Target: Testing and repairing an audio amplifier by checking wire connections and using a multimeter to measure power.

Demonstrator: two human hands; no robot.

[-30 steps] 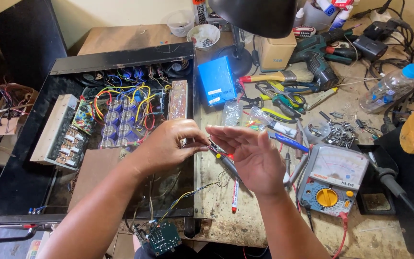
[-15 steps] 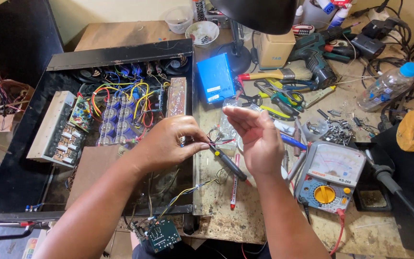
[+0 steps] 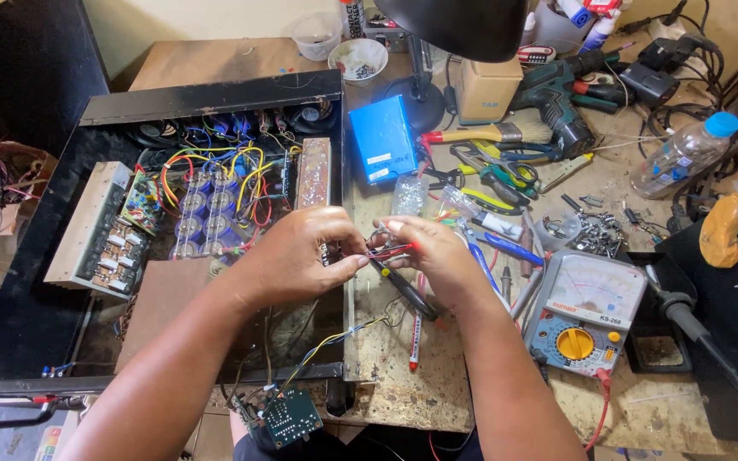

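Since half a second earlier, the right hand [image 3: 437, 256] has been closed from a spread palm and brought against the left hand [image 3: 301, 256], so that both now meet over the edge of the open black metal amplifier chassis [image 3: 36, 324]. Thin red wire [image 3: 390, 250] is pinched between the fingertips of the two hands; what it is joined to is hidden by the fingers, and whether one strand or more is held cannot be told. A black-handled tool [image 3: 412, 294] lies just under the right hand, its tip covered by that hand.

One small green circuit board [image 3: 288, 418] hangs at the bottom edge, tied to the chassis by yellow and blue leads. Inside the chassis, blue cylindrical capacitors [image 3: 202, 213] stand in a cluster; about eight are counted, some masked by yellow and red wiring. One grey analogue multimeter with a yellow dial [image 3: 582, 316] rests just right of the right forearm, and one red-and-white pen [image 3: 416, 337] lies between them. One blue rectangular box [image 3: 382, 141] stands beyond the hands. One clear plastic bottle with a blue cap [image 3: 685, 154] lies far right. A black lamp shade [image 3: 463, 26] is cut off at the top.
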